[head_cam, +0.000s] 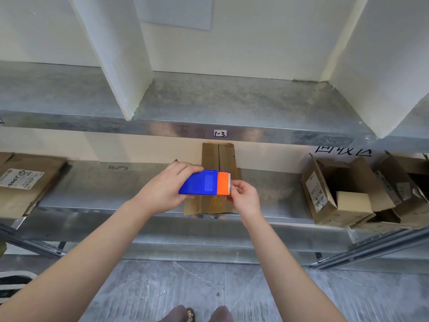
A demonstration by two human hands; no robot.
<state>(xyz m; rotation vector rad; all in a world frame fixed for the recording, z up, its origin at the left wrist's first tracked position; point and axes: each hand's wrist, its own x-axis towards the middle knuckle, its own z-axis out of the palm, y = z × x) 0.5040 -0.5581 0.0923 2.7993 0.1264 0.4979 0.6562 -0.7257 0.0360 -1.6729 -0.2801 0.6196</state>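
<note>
Left hand (166, 185): fingers curled over the far edge of the packet (204, 183), thumb at the near edge, gripping the blue end. Right hand (246, 196): thumb and fingertips pinching the orange end at its serrated edge. The packet is level, long axis left to right, in the air just above the flat cardboard (218, 156) on the lower shelf (104, 184).

My read: the step is tearing the orange end open. To do it well I'd hold the blue body firm, close to the colour seam, so the packet can't twist. I'd pinch right at the teeth and pull in one clean line. I can't tell what's inside, so I'd hold it level.

Position: the packet spans the gap between the hands, with the blue part inside the left grip and the orange strip touching the right fingertips. Tag 1-3 (220, 133) is on the upper shelf edge just beyond. Open boxes (325, 196) sit well right, and a labelled box (23, 182) is at far left.
</note>
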